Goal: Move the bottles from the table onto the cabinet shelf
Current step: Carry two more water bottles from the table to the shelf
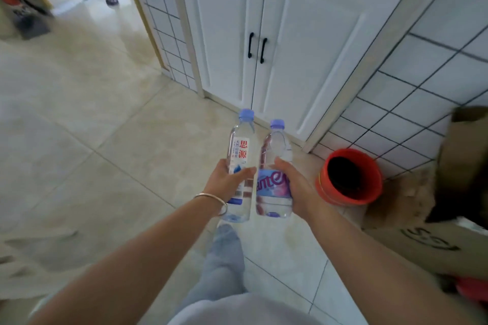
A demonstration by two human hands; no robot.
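In the head view, the person is standing on a tiled floor (pixel 105 155) and facing a white cabinet (pixel 277 42) whose two doors are closed. The left hand (pixel 227 182) is wrapping around a clear bottle with a white label (pixel 239 163), and the right hand (pixel 295 187) is gripping a clear bottle with a purple label (pixel 274 169). Both bottles are upright, just beside each other, in the air in front of the doors. No table and no shelf are showing here. I judge the carrying is nearly finished; opening a door and placing both bottles is not yet done.
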